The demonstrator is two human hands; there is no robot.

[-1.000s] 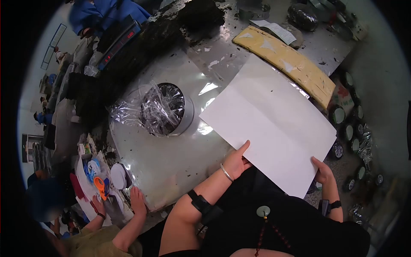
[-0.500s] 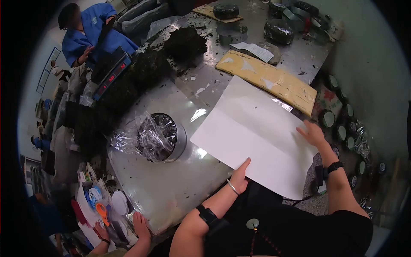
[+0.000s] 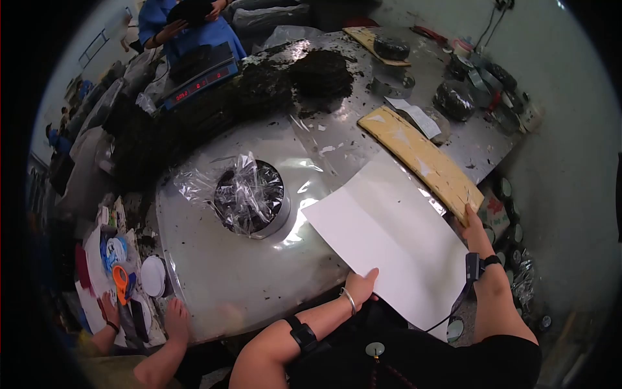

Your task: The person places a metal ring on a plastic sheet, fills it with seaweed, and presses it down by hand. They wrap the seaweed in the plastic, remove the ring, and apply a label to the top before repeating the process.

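Observation:
My left hand (image 3: 363, 286) grips the near edge of a large white sheet (image 3: 395, 236), thumb on top. The sheet lies tilted over the table's front edge. My right hand (image 3: 475, 228) is at the near end of a long yellow board (image 3: 424, 159), its fingers closed round the board's end. Left of the sheet, a round metal ring (image 3: 285, 217) stands on the table, with dark material and crumpled clear plastic (image 3: 249, 194) inside and spilling over its left side.
Dark leafy heaps (image 3: 259, 91) line the back. A blue scale (image 3: 202, 83) stands by a person in blue. A co-worker's hands rest at lower left near orange scissors (image 3: 120, 277). Wrapped round bundles (image 3: 455, 100) lie at back right.
My right hand has let go of the sheet's right side and taken the yellow board's end. The view has shifted. The person in blue now holds dark material above the scale.

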